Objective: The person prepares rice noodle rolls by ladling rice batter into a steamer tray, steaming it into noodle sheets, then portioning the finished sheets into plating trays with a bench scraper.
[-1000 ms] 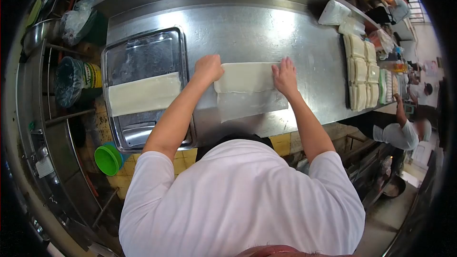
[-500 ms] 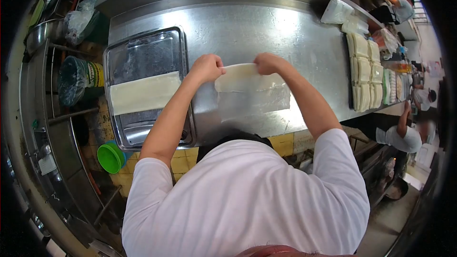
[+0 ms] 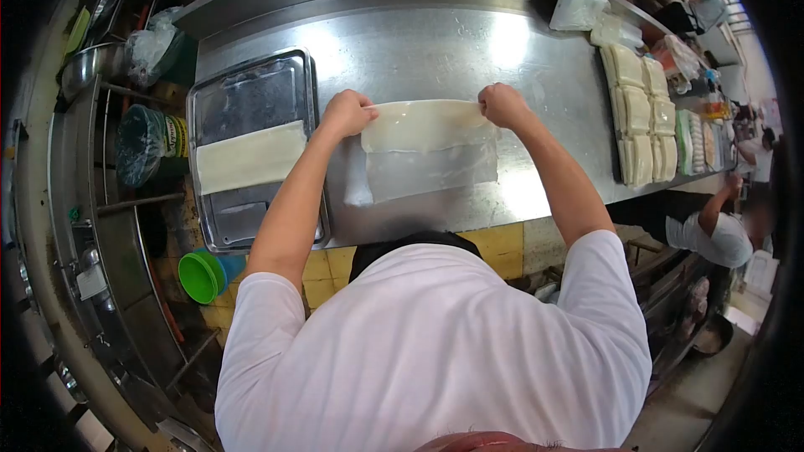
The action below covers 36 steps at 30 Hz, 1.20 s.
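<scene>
Both hands are at the sheet now, fingers curled closed. The left hand (image 3: 349,113) grips the sheet (image 3: 431,130) at its far left corner, the right hand (image 3: 505,107) has the far right corner, and the far edge runs straight between them. The pale sheet is over the middle of the desk (image 3: 402,50), between its far and near edges; the far band looks thicker and creamier, the near part thin and see-through. Whether the far edge is lifted clear of the metal, I can't tell.

Over at the desk's left end sits the tray (image 3: 251,88), a second sheet (image 3: 251,157) lying flat across it. Towards the right end, pale stacks (image 3: 638,113) stand in two rows, with a clear bag (image 3: 578,8) just beyond, near the far right corner.

Down on yellow floor tiles (image 3: 498,249), there's a green bucket (image 3: 199,276) below the desk's near left corner. Off to the right, a co-worker (image 3: 716,230) in a white top has an arm bent, well apart from these hands.
</scene>
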{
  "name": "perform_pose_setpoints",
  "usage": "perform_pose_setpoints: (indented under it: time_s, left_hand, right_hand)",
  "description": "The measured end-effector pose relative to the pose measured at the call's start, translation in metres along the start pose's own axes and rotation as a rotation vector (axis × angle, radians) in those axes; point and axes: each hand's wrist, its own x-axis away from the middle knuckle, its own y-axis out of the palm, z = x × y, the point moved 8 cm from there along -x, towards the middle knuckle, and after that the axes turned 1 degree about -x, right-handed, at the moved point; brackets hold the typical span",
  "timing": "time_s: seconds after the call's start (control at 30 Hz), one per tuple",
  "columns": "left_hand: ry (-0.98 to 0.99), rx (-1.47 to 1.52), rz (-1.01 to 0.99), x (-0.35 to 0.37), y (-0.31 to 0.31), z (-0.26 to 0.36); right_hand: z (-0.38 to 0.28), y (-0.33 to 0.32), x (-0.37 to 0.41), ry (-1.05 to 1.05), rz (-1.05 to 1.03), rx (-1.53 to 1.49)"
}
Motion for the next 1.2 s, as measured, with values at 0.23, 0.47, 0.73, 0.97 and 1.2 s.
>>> perform_pose_setpoints:
  time_s: [0.23, 0.47, 0.73, 0.97, 1.2]
  left_hand:
    - [0.148, 0.084, 0.166, 0.048, -0.017, 0.011]
    - [0.242, 0.242, 0.267, 0.095, -0.008, -0.001]
    - [0.213, 0.061, 0.210, 0.187, 0.043, 0.007]
    - [0.296, -0.017, 0.325, 0.215, 0.069, -0.009]
    - [0.098, 0.161, 0.546, 0.202, 0.044, -0.038]
  right_hand:
    - [0.005, -0.027, 0.043, -0.011, 0.181, -0.185]
    - [0.002, -0.036, 0.103, 0.021, 0.262, -0.263]
    - [-0.004, 0.043, 0.174, 0.017, 0.242, -0.287]
    - [-0.033, 0.069, 0.199, 0.034, 0.103, -0.237]
    - [-0.112, 0.026, 0.124, -0.090, 0.228, -0.419]
